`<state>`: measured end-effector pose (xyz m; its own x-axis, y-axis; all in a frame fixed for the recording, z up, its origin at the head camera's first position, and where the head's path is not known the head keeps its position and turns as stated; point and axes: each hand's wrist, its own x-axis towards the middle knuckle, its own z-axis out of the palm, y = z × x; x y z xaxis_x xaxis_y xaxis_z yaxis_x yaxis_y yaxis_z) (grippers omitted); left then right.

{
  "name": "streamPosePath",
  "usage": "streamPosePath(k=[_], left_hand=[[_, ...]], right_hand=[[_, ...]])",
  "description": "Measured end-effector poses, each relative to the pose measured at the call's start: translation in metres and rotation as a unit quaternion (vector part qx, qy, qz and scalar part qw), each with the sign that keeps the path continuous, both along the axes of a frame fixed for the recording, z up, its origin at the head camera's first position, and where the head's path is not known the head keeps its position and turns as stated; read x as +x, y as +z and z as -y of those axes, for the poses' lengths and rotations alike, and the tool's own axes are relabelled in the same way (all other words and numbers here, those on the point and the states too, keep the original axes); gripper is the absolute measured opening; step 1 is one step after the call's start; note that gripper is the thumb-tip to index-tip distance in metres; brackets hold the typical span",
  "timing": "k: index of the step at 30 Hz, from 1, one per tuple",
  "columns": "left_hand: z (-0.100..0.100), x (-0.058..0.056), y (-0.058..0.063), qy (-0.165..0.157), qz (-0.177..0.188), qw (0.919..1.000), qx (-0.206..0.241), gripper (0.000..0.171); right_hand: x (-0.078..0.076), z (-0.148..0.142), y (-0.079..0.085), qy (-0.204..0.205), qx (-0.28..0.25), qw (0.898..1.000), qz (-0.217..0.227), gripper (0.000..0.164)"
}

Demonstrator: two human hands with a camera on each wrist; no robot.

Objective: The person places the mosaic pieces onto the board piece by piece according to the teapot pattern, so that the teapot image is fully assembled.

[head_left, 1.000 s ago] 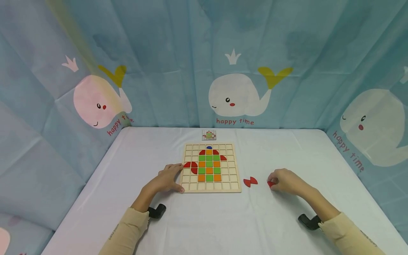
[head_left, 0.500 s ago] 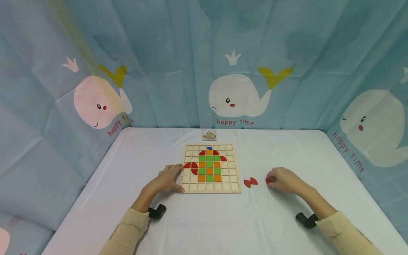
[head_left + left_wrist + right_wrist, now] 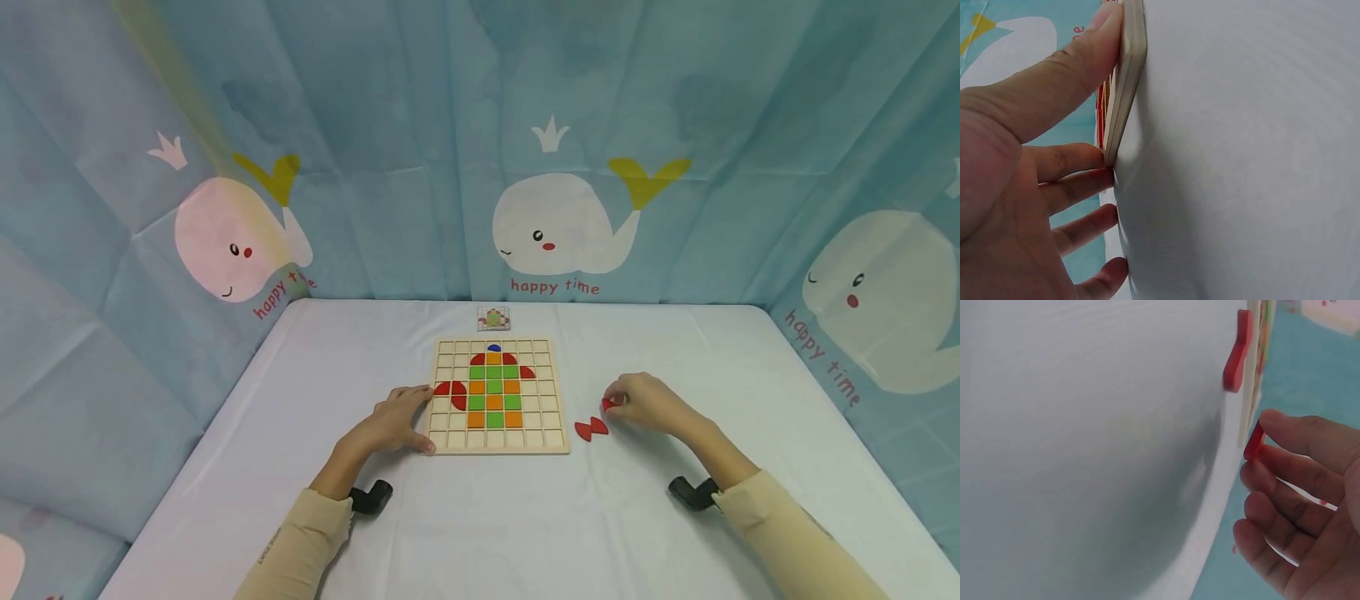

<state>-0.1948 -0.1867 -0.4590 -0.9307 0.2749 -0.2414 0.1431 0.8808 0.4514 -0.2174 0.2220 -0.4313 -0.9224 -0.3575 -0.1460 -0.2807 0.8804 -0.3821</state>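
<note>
A wooden grid board (image 3: 550, 422) lies on the white table, bearing green and orange squares, several red quarter-circle pieces and a blue piece at the top. My left hand (image 3: 393, 419) rests at the board's left side, thumb at the near corner and fingertips at the edge; its fingers (image 3: 1075, 159) look spread and fairly straight. To the right of the board, my right hand (image 3: 647, 402) pinches a red quarter-circle piece (image 3: 1254, 441) between thumb and fingers, raised off the table. Two red quarter-circle pieces (image 3: 598, 426) lie tip to tip between board and right hand.
A small card (image 3: 493, 318) with a coloured pattern lies behind the board. Black wrist mounts (image 3: 372, 497) stick out from both forearms. A blue curtain (image 3: 420, 208) printed with whales stands behind the table and at its sides.
My right hand, pinching the red quarter-circle piece, has moved left and away from me, closer to the board and the two loose pieces. The left hand stays at the board.
</note>
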Motion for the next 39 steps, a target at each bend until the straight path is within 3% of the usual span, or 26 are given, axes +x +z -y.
streamPosePath(k=[15, 21, 28, 39], left_hand=[[0.0, 0.0, -0.001, -0.001, 0.003, 1.0, 0.001, 0.097], [0.0, -0.001, -0.005, 0.004, 0.003, 1.0, -0.003, 0.097], [0.0, 0.0, 0.0, 0.002, 0.002, 1.0, -0.002, 0.097], [0.0, 0.001, 0.001, -0.005, 0.0, 1.0, -0.004, 0.096]], right_hand=[[-0.022, 0.037, 0.0, 0.006, -0.012, 1.0, 0.001, 0.025], [-0.03, 0.051, -0.002, 0.026, -0.008, 1.0, -0.012, 0.027], [-0.037, 0.068, -0.001, 0.06, -0.009, 0.998, -0.027, 0.024], [-0.049, 0.086, -0.007, 0.083, 0.005, 0.996, -0.024, 0.02]])
